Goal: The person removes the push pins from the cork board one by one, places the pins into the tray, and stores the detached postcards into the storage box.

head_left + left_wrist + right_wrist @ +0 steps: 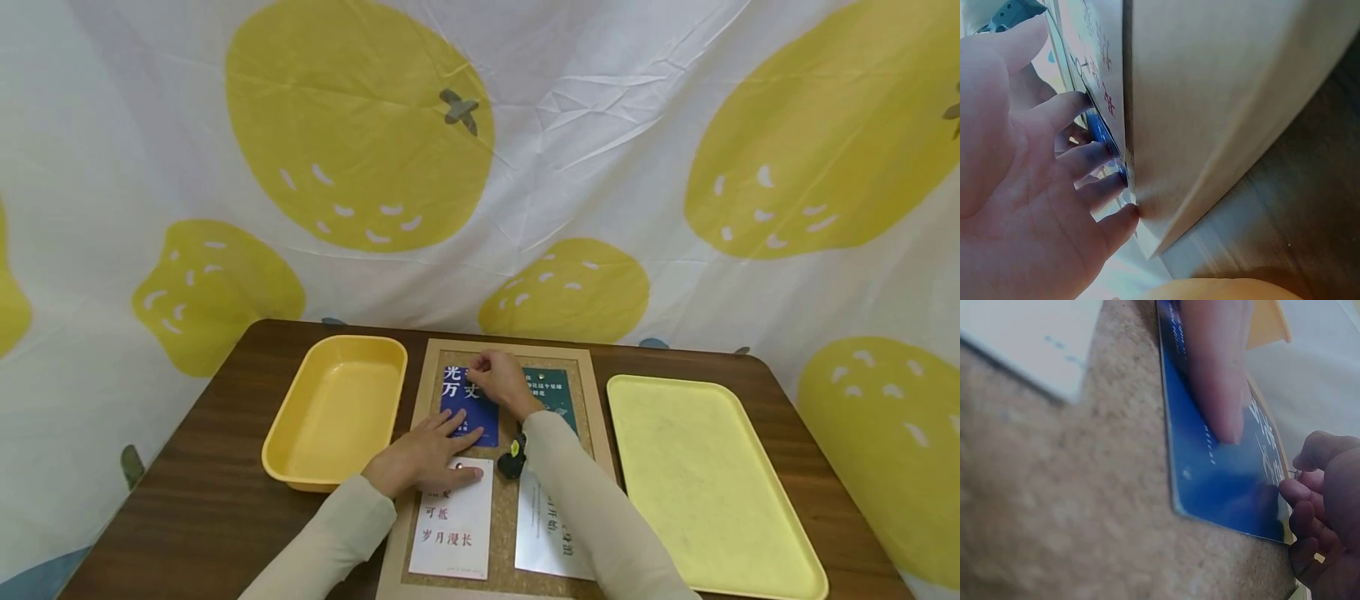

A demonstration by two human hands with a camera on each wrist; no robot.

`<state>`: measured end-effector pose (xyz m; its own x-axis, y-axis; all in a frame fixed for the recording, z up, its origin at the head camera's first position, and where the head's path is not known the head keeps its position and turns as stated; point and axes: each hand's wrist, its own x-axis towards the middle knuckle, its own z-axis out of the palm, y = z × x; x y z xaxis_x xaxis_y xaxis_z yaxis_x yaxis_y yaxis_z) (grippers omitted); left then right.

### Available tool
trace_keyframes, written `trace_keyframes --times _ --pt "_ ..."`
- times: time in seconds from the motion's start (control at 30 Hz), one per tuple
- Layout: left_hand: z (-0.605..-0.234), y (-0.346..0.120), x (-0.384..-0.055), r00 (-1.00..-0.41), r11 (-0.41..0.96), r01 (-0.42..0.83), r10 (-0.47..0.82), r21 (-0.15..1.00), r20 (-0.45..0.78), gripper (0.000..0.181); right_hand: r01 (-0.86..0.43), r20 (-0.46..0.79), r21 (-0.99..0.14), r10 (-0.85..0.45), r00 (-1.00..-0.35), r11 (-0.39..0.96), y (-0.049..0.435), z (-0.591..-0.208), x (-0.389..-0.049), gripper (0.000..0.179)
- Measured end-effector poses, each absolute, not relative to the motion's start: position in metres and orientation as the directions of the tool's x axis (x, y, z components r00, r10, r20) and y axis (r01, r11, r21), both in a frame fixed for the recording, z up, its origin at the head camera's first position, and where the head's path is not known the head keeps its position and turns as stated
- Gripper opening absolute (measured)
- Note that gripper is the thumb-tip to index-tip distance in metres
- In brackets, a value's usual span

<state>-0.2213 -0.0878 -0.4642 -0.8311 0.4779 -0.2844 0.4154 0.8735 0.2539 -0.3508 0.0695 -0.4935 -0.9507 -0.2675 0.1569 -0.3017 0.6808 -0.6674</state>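
Observation:
A blue card [482, 410] with white characters lies at the upper left of a wood-framed cork board [506, 508]. My left hand [427, 454] rests with fingers spread, its fingertips on the blue card's lower left and its thumb over a white card [453, 540] with red characters. At the blue card's top edge, my right hand [501, 385] pinches a small metal push pin [1298, 475] between thumb and forefinger. In the right wrist view a finger of the left hand presses on the blue card. The right hand partly hides its top.
A green card [551, 387] with a gold pin and a white card [534, 542] with dark print lie on the board's right half, partly behind the right sleeve. A yellow basin [333, 408] stands left and a pale yellow tray [697, 475] right, on the dark wooden table [202, 508].

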Motion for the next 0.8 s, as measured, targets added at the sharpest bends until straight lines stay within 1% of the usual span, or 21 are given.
trace_keyframes --times 0.23,0.47,0.8 --pt "-0.4631 -0.0889 -0.2205 -0.831 0.871 0.418 0.481 0.256 -0.278 0.072 -0.332 0.197 -0.667 -0.272 -0.942 0.667 0.0721 -0.4926 -0.3503 0.006" --pt "-0.4636 -0.0892 -0.2208 -0.831 0.869 0.419 0.484 0.263 -0.275 0.074 -0.327 0.186 -0.683 -0.277 -0.943 0.654 0.0748 -0.4935 -0.3504 0.007" --pt "-0.463 -0.0895 -0.2207 -0.828 0.867 0.425 0.488 0.259 -0.275 0.075 -0.358 0.21 -0.7 -0.302 -0.93 0.618 0.0798 -0.4955 -0.3499 0.006"
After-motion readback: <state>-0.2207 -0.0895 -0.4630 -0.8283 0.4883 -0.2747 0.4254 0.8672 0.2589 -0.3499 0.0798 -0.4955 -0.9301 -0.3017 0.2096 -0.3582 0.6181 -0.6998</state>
